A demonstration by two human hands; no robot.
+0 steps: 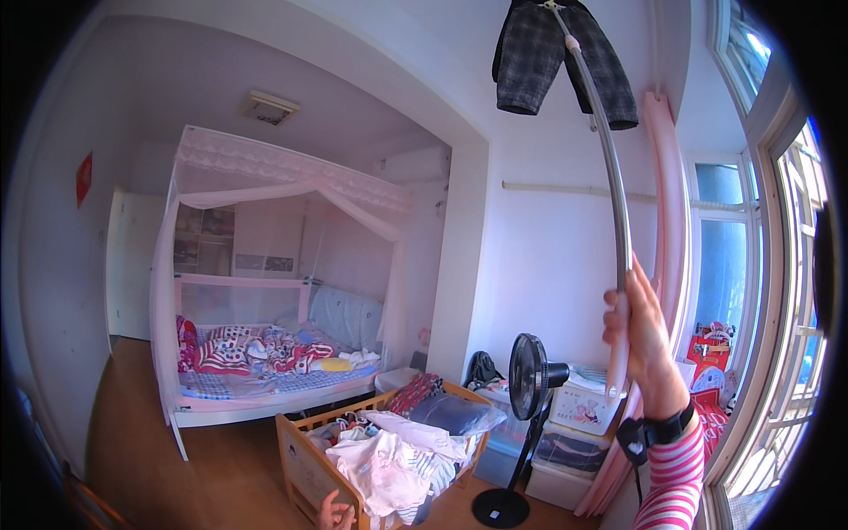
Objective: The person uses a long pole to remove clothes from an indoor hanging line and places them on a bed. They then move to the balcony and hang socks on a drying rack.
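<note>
My right hand is closed around the pale handle of a metal clothes pole, raised steeply upward. At the pole's top end hangs a pair of dark plaid trousers on a hanger, with darker cloth behind it. Low in the view, my left hand is beside the end panel of a wooden crib; its fingers are apart and nothing is in them. Pale pink clothing lies heaped in the crib and spills over its near side. A dark blue pillow or bundle rests at the crib's far end.
Behind the crib stands a black pedestal fan, with plastic storage boxes stacked beside it. A canopy bed with rumpled bedding is at the left. Pink curtains hang near the barred window on my right.
</note>
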